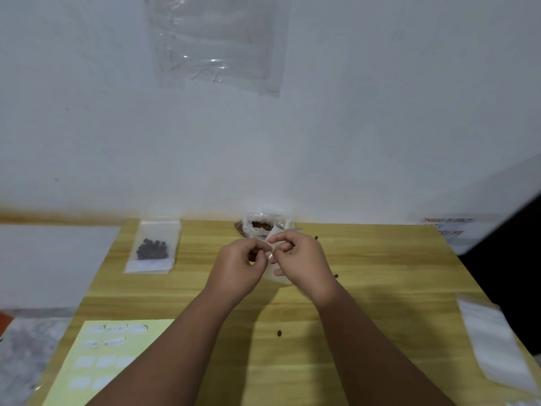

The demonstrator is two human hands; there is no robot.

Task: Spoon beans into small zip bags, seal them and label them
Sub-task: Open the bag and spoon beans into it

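My left hand (pixel 240 266) and my right hand (pixel 301 263) meet over the middle of the wooden table (pixel 380 288), both pinching the top edge of a small clear zip bag (pixel 273 272) that hangs between them; what is inside it is hidden by my fingers. Just behind my hands lies an open plastic bag of brown beans (pixel 263 224). A filled, labelled zip bag (pixel 152 247) of dark beans lies flat at the far left. A yellow sheet of white labels (pixel 102 358) sits at the near left. No spoon is visible.
A stack of empty zip bags (pixel 494 344) lies at the table's right edge. Loose beans (pixel 279 333) are scattered on the tabletop. A clear plastic sheet (pixel 216 42) hangs on the white wall behind. The table's left edge drops off to a grey floor.
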